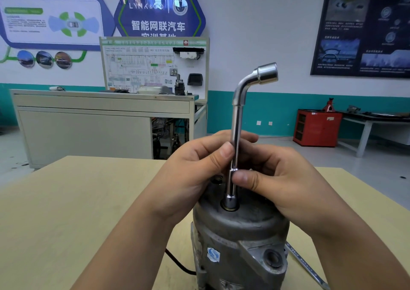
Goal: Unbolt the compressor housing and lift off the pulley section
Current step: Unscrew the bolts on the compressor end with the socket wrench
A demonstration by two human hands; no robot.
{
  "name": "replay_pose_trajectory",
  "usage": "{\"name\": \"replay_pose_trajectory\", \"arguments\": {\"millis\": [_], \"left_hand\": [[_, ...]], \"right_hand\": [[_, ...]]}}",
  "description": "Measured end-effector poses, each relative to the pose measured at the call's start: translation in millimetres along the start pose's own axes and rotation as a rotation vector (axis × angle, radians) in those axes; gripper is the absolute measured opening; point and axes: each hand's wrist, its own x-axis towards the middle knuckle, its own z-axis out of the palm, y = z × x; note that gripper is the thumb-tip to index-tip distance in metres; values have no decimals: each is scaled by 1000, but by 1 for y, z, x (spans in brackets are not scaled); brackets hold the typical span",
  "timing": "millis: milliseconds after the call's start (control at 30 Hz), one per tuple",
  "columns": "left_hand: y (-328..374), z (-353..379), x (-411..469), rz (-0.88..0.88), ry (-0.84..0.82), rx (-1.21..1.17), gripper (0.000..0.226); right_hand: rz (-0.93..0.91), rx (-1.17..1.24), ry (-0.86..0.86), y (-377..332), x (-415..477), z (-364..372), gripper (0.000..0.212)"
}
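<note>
Compressor housing (239, 234) stands upright on our table (66, 212); we pinch the L-shaped socket wrench (237, 123) between our left hand (195, 170) and right hand (281, 183), its lower end seemingly seated in the housing's top.

Compressor: a grey metal compressor housing (240, 241) is stood on end on a light wooden table (66, 212), a round port seen at its lower right side.
Wrench: a chrome L-shaped socket wrench (238, 121) is held upright, its lower socket seated at the top face of the housing, its bent upper end pointed right.
Left hand: the wrench shaft is pinched by the left hand (195, 167), thumb laid on it.
Right hand: the shaft is gripped lower down by the right hand (277, 179).
Cable: a dark cable (179, 265) is seen left of the housing base.
Background: a grey training bench (99, 121) and a red cabinet (316, 126) are stood behind.
</note>
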Motion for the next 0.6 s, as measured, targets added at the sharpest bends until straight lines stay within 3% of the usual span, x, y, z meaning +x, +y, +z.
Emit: {"name": "replay_pose_trajectory", "arguments": {"millis": [267,533,600], "left_hand": [[2,-1,0,-10,13,4,7],[-1,-3,-1,-41,54,21,11],[-2,-3,-1,-45,46,-12,24]], "right_hand": [[-4,34,-28,-1,1,1,29],[7,6,-60,-2,-1,-1,29],[10,-30,-63,-4,-1,-1,30]]}}
